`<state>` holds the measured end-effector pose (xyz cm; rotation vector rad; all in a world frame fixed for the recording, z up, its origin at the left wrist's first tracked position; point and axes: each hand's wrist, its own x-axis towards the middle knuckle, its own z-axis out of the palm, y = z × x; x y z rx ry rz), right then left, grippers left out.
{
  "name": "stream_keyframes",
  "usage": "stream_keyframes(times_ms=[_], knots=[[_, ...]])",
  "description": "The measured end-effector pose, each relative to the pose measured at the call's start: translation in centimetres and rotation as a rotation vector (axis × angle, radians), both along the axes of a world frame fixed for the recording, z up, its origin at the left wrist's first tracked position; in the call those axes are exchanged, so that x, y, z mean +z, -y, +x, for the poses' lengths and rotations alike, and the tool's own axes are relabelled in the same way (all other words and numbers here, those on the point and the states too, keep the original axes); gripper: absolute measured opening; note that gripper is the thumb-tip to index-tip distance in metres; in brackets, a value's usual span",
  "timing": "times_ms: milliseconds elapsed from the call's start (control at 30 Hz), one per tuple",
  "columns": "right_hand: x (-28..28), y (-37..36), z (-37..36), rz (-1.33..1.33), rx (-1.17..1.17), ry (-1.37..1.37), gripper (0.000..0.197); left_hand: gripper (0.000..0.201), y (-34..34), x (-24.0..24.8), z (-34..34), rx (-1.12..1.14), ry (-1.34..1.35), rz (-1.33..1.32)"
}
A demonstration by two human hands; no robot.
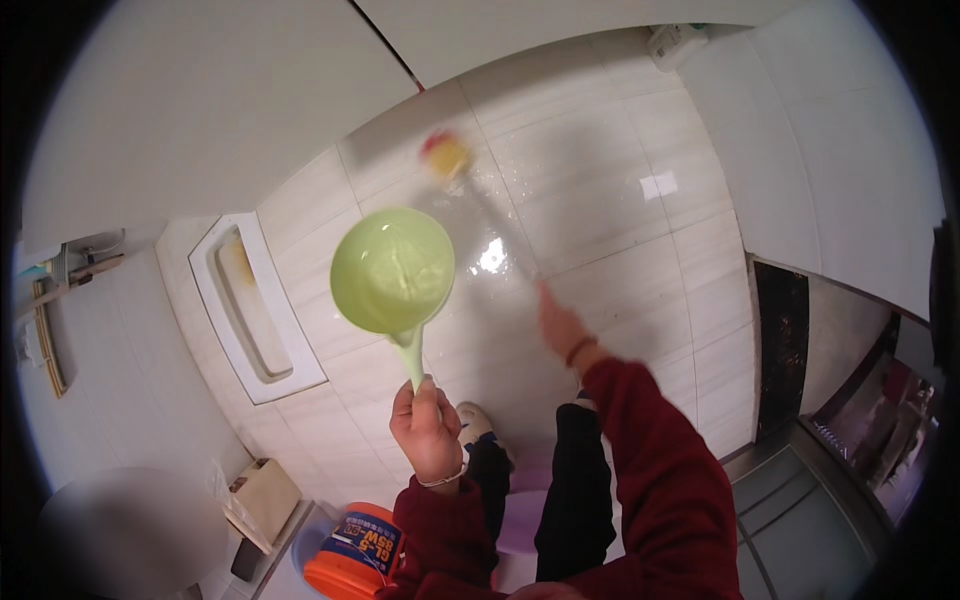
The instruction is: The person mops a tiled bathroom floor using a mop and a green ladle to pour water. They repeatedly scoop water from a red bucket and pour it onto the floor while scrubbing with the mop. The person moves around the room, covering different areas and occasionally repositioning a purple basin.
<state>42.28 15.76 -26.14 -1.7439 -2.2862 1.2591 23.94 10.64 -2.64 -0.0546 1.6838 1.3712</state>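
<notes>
A pale green water ladle (391, 270) with some clear liquid in its bowl is held level in front of me. My left hand (428, 428) grips its short handle, thumb on top. Out to the right, my right hand (560, 325) is closed round the thin handle of a brush (447, 157), blurred by motion. The brush's yellow and red head is over the wet floor tiles (590, 190), close to the far white wall. Whether its bristles touch the tiles I cannot tell.
A white squat toilet (255, 310) is set in the floor at left. An orange bucket (350, 555) stands by my left forearm, and a purple basin (525, 520) shows between my legs. A white bottle (677, 45) is in the far right corner; a doorway (835, 370) opens at right.
</notes>
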Motion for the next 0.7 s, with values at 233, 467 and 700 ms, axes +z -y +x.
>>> stream_keyframes(times_ms=[233,467,700], knots=[[2.0,-3.6,-1.2,-0.073,0.027,-0.054,0.055,0.015,0.1,0.4,0.0,0.008,-0.025,-0.013],[4.7,0.3,-5.4,-0.208,0.171,-0.007,0.054,0.012,-0.1,0.8,-1.4,0.065,-0.056,-0.023],[4.6,-5.1,-6.2,-0.189,0.061,0.044,0.054,0.012,0.2,0.9,-2.6,0.076,-0.036,-0.059]])
